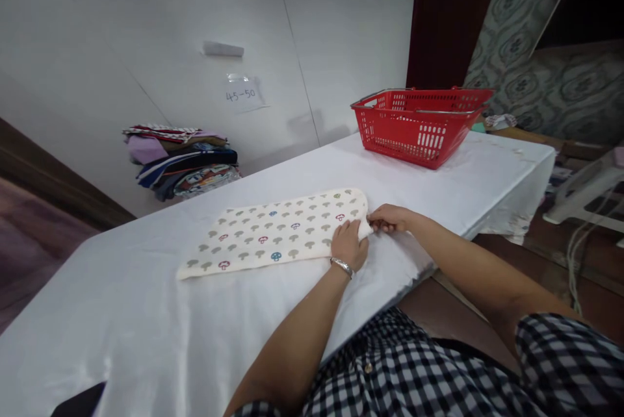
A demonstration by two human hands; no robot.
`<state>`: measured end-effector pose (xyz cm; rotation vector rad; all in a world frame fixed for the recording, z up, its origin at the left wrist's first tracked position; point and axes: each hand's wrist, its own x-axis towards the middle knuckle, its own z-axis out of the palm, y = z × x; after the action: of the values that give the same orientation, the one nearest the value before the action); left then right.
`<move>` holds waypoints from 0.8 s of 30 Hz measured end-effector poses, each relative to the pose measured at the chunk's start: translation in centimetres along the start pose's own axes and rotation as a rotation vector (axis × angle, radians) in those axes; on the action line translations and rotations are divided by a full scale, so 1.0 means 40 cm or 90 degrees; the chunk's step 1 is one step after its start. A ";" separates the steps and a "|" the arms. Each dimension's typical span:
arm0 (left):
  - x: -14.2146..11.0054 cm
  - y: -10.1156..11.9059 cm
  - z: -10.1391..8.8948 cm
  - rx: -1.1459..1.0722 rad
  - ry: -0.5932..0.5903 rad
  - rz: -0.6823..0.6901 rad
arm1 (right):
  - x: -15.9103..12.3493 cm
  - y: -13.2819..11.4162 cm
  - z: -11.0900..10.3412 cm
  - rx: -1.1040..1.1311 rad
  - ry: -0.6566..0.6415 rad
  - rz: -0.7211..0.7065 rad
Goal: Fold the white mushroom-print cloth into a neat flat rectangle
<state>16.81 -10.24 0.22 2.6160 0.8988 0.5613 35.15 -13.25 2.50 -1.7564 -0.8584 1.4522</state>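
A cream cloth (253, 232) printed with grey, red and blue mushrooms lies folded flat on the white-covered table. My left hand (348, 245), with a silver bracelet at the wrist, rests on its right end, palm down and fingers laid over the fabric. Just beyond, my right hand (390, 217) has its fingertips pinched together on the right edge of the cloth, where a small bit of plain fabric is turned up. The tips of the right fingers are partly hidden, so the exact grip is hard to see.
A red plastic basket (424, 125) with metal handles stands toward the back right of the table (141, 332). Folded clothes (182, 160) are stacked beyond the far edge, by the white wall. A paper label (244, 93) reads 45-50. A dark object (80, 401) shows at bottom left.
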 end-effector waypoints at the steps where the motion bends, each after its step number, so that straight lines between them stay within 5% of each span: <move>1: -0.001 0.000 0.001 0.000 -0.002 0.000 | 0.002 -0.002 0.001 0.007 -0.005 0.007; 7: -0.006 0.005 -0.005 0.012 -0.006 0.022 | 0.016 -0.005 0.000 0.077 -0.028 0.036; 14: -0.010 0.007 -0.006 0.029 0.010 0.022 | -0.003 0.009 -0.017 0.126 -0.145 0.011; 24: -0.014 0.002 0.001 0.068 -0.029 0.044 | 0.022 0.015 -0.009 0.004 -0.102 0.051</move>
<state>16.46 -10.69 0.10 2.7535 0.8490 0.4807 35.66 -12.85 1.56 -1.7042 -0.8719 1.6646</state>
